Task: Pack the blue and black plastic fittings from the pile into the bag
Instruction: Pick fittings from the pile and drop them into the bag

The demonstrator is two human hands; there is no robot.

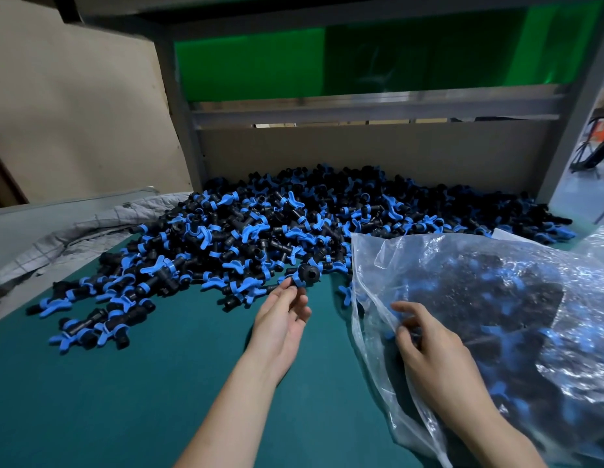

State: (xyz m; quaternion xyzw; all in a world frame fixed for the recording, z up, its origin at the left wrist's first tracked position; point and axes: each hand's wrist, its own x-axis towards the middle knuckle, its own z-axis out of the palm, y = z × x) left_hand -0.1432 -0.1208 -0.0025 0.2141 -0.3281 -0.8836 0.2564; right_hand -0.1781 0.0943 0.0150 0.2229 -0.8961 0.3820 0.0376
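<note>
One fitting (307, 275) sits pinched at the fingertips of the left hand (283, 315), raised just off the near edge of the pile (277, 224) that spreads across the tabletop (142, 393); the other fingers curl loosely beneath it. That hold looks light, so the fitting could slip on its way across and roll among the strays or off the front edge. Just to the right lies the bag (388, 258), clear plastic and already well filled, and the right hand (429, 352) pinches its limp near edge with bent fingers. The mouth seems to face the pile but sags, and I cannot tell how wide it gapes; if the film folds over, the piece would bounce off it. The bulging load could also spill back out if that edge is lifted too high or let go. A blue wing may snag the thin plastic.
</note>
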